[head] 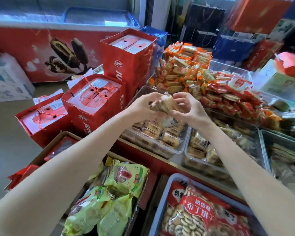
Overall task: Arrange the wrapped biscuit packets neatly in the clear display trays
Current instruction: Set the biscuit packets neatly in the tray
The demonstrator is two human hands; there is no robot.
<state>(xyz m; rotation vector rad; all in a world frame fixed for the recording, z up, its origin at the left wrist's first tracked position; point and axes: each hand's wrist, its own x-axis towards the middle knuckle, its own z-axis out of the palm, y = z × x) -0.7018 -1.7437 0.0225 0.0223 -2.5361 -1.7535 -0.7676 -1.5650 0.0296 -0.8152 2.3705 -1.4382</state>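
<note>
- Hands: left hand point(144, 106) and right hand point(188, 108) both pinch 1 blurred, seemingly clear-wrapped biscuit packet point(165, 104).
- Packet held above clear tray's point(181, 143) far edge.

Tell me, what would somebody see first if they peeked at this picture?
First, the two hands, left hand and right hand, meeting mid-picture around a bunch of wrapped biscuit packets, held above a clear tray. Behind them rises a heap of orange packets. On the left stand red gift bags, and at the bottom lie green snack bags.
</note>
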